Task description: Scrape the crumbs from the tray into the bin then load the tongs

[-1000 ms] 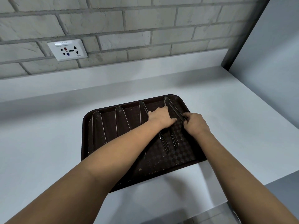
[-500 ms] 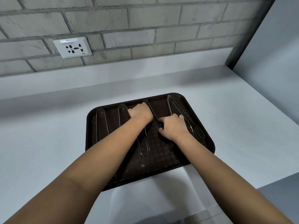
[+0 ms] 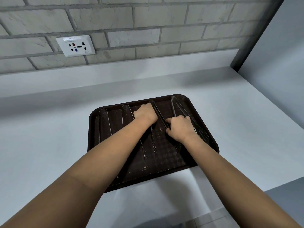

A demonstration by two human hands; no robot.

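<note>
One head-worn view looks forward and down — close over the tray (image 3: 92, 129) on the counter (image 3: 49, 129).

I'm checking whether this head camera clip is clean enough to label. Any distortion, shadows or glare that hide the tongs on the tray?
Head view: wide-angle bending curves the brick wall and counter edge; soft, even light, no strong glare. The forearms and both hands, left hand and right hand, cover parts of the middle tongs on the tray. Crumbs stay sharp.

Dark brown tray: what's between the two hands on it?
In the head view, one pair of metal tongs runs diagonally between the left hand and right hand, over crumb-speckled dark brown tray surface.
</note>
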